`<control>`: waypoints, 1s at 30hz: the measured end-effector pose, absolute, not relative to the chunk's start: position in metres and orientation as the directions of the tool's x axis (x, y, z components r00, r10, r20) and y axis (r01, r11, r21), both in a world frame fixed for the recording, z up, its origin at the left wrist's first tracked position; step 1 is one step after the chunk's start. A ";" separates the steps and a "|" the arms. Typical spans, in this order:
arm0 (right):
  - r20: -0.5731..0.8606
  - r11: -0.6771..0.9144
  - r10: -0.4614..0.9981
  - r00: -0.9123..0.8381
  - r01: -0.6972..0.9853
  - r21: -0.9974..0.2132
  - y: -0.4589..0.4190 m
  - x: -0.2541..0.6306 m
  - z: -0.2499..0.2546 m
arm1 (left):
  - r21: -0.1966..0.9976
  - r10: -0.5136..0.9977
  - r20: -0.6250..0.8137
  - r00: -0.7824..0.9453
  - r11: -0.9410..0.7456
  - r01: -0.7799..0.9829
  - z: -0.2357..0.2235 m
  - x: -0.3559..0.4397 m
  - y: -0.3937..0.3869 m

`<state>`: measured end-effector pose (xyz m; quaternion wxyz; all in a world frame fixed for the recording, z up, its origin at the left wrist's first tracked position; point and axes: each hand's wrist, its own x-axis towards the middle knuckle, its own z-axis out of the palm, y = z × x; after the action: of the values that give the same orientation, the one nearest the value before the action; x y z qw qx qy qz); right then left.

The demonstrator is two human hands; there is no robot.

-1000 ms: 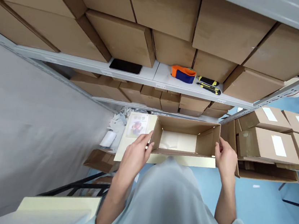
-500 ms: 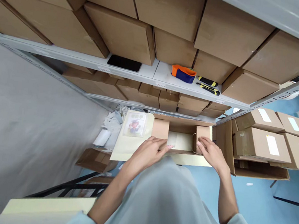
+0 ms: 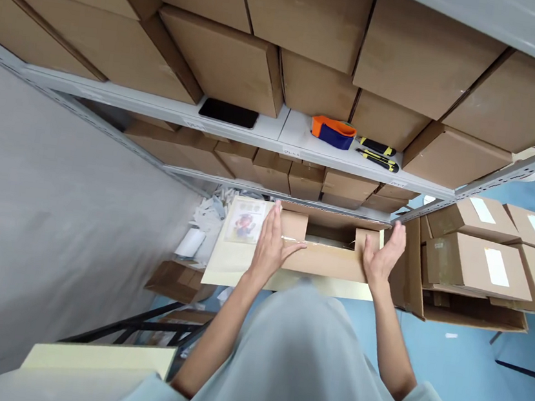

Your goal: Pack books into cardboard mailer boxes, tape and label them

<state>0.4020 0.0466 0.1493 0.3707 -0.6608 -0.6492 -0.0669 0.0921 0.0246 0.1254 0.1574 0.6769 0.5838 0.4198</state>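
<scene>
A brown cardboard box (image 3: 326, 260) rests on a pale yellow board in front of me. Both its end flaps and the near long flap are folded inward, while the far long flap stands up. A dark gap shows between the flaps. My left hand (image 3: 270, 243) lies along the box's left end, fingers stretched out and thumb over the near flap. At the right end, my right hand (image 3: 384, 254) has its fingers extended and its thumb resting near the corner. Left of the box, a clear packet with a colourful picture (image 3: 245, 221) lies on the board.
Boxes fill the metal shelf (image 3: 237, 133) ahead, where a phone (image 3: 228, 112), an orange and blue tape roll (image 3: 333, 132) and black-yellow cutters (image 3: 378, 160) lie. Labelled boxes (image 3: 478, 265) are stacked at right. A grey wall (image 3: 50, 219) stands at left, near an open carton (image 3: 182, 281).
The box's end flaps have been folded in, then its near long flap. My hands moved from the outer ends onto the flaps and now press flat at the box's two ends.
</scene>
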 end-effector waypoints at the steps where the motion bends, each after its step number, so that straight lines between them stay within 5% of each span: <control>1: 0.558 0.128 0.819 0.134 0.906 -0.404 0.046 0.403 0.151 | 0.698 0.920 0.390 -0.029 -0.275 0.661 0.124 0.091 0.024; 10: 0.379 0.095 0.919 0.112 0.869 -0.485 0.047 0.413 0.153 | 0.726 0.905 0.371 -0.209 -0.142 0.672 0.122 0.093 0.006; 14: 0.253 0.095 0.966 0.056 0.830 -0.549 0.038 0.425 0.161 | 0.814 0.949 0.213 -0.231 -0.042 0.580 0.130 0.087 0.010; 18: -0.013 -0.112 0.990 0.138 0.741 -0.662 0.024 0.447 0.175 | 0.861 0.971 0.037 -0.235 0.088 0.501 0.143 0.079 0.024; 22: -0.257 -0.286 0.956 0.142 0.653 -0.701 0.027 0.464 0.183 | 0.774 0.972 -0.020 -0.235 0.164 0.612 0.157 0.075 0.028; 30: -0.358 -0.280 0.932 0.047 0.722 -0.633 0.046 0.470 0.186 | 0.557 0.975 -0.179 -0.129 0.208 0.804 0.181 0.075 0.031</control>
<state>0.4701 0.0463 0.1856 0.1425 -0.7093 -0.5830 0.3696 0.0753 0.0314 0.1806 0.2592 0.6070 0.7328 0.1656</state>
